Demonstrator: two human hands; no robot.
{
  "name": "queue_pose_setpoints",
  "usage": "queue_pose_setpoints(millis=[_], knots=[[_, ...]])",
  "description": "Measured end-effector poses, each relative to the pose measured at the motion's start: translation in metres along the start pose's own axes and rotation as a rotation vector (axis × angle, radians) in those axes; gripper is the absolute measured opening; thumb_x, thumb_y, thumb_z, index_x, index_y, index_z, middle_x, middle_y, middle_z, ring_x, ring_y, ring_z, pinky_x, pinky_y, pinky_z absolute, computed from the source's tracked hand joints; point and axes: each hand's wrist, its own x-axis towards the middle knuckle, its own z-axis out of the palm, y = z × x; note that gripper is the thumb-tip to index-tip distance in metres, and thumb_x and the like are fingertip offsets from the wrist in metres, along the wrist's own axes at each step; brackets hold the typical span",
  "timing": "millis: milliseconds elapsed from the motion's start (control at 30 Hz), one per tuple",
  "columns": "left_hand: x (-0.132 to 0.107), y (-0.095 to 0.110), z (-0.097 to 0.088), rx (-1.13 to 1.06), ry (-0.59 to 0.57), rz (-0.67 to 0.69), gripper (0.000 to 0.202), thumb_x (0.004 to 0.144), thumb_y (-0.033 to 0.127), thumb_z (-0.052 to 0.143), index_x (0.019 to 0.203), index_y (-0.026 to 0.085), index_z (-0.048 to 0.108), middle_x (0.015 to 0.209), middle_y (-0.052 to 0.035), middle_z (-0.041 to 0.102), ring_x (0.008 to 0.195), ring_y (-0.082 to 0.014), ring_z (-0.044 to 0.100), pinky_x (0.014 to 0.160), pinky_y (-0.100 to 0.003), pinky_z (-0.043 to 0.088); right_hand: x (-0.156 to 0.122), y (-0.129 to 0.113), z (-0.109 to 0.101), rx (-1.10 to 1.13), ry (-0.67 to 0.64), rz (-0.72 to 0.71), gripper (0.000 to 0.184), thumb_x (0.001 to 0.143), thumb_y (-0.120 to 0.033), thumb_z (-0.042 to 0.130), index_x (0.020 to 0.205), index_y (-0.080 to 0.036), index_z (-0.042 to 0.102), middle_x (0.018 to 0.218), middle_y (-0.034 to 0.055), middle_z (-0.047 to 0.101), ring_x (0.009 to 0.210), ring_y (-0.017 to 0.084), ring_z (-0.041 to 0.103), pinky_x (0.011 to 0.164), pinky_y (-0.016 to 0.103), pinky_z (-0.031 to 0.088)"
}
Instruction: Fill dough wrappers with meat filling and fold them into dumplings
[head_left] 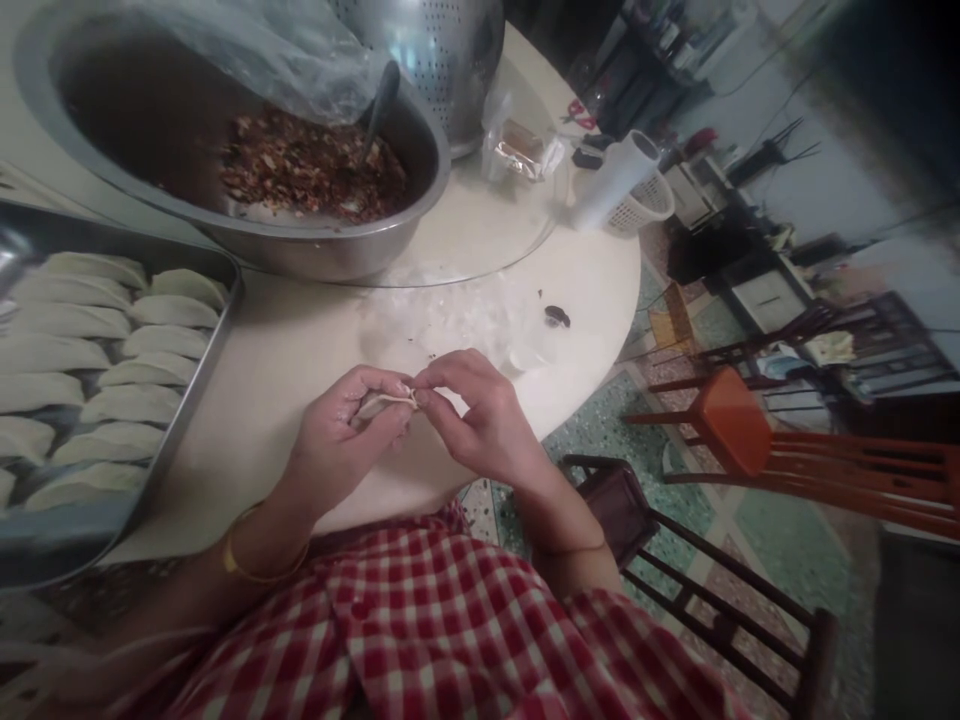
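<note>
A pale dumpling (382, 402), folded along its edge, is held between both hands over the front of the table. My left hand (349, 425) wraps round its body, with the thumb along the near side. My right hand (476, 410) pinches the right end of the dough edge between thumb and forefinger. The fingers hide most of the dumpling. To the left, a metal tray (199, 385) carries rows of folded dumplings (124, 408). Behind it, a large metal bowl (330, 248) contains chopped brown filling (300, 165) with a spoon handle (381, 105) sticking out.
Clear plastic (285, 60) drapes over the bowl, beside a metal colander (450, 60). At the table's right stand a wrapped packet (521, 150), a film roll (619, 180) and a white basket (645, 205). A small dark scrap (556, 317) lies nearby. Wooden chairs (731, 420) stand to the right.
</note>
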Motion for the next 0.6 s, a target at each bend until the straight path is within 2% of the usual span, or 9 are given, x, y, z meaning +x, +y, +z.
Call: queue_pose_setpoints(millis=[133, 267, 367, 467, 600], knots=[[0.0, -0.001, 0.0, -0.005, 0.036, 0.027, 0.011, 0.079, 0.021, 0.072, 0.079, 0.02, 0.06, 0.077, 0.0004, 0.071, 0.051, -0.0074, 0.059, 0.05, -0.019, 0.05, 0.0, -0.003, 0.001, -0.033, -0.016, -0.02, 0.017, 0.097, -0.02, 0.053, 0.094, -0.02, 0.07, 0.09, 0.0052, 0.071, 0.089, 0.017, 0.064, 0.081, 0.032, 0.055], [0.0, -0.001, 0.001, -0.022, 0.071, 0.017, 0.015, 0.077, 0.023, 0.075, 0.084, 0.02, 0.062, 0.079, 0.0002, 0.072, 0.05, -0.0077, 0.058, 0.048, -0.019, 0.05, 0.001, -0.007, 0.002, -0.054, -0.031, -0.023, 0.02, 0.097, -0.02, 0.051, 0.095, -0.021, 0.07, 0.088, 0.0041, 0.071, 0.086, 0.016, 0.064, 0.081, 0.034, 0.055], [-0.001, 0.0, -0.002, 0.036, 0.075, -0.007, 0.014, 0.079, 0.023, 0.073, 0.092, 0.021, 0.069, 0.068, 0.0029, 0.068, 0.051, -0.0094, 0.059, 0.05, -0.02, 0.051, 0.002, -0.01, 0.003, -0.066, -0.002, -0.078, 0.018, 0.097, -0.018, 0.052, 0.098, -0.02, 0.07, 0.088, 0.0041, 0.072, 0.085, 0.016, 0.065, 0.081, 0.034, 0.056], [-0.003, 0.0, -0.004, 0.091, 0.067, -0.004, 0.013, 0.083, 0.023, 0.068, 0.095, 0.021, 0.073, 0.063, 0.0032, 0.064, 0.052, -0.0108, 0.059, 0.052, -0.021, 0.051, 0.0, -0.011, 0.003, -0.044, 0.056, -0.085, 0.021, 0.096, -0.016, 0.053, 0.11, -0.021, 0.068, 0.097, 0.0052, 0.075, 0.092, 0.017, 0.067, 0.084, 0.035, 0.056], [-0.006, -0.007, -0.005, 0.067, 0.064, 0.055, 0.011, 0.087, 0.029, 0.069, 0.093, 0.021, 0.074, 0.074, -0.0004, 0.07, 0.057, -0.0104, 0.059, 0.053, -0.021, 0.051, -0.008, -0.007, 0.002, -0.051, 0.208, 0.002, 0.023, 0.095, -0.018, 0.053, 0.112, -0.024, 0.068, 0.101, 0.0054, 0.075, 0.094, 0.019, 0.068, 0.083, 0.037, 0.057]])
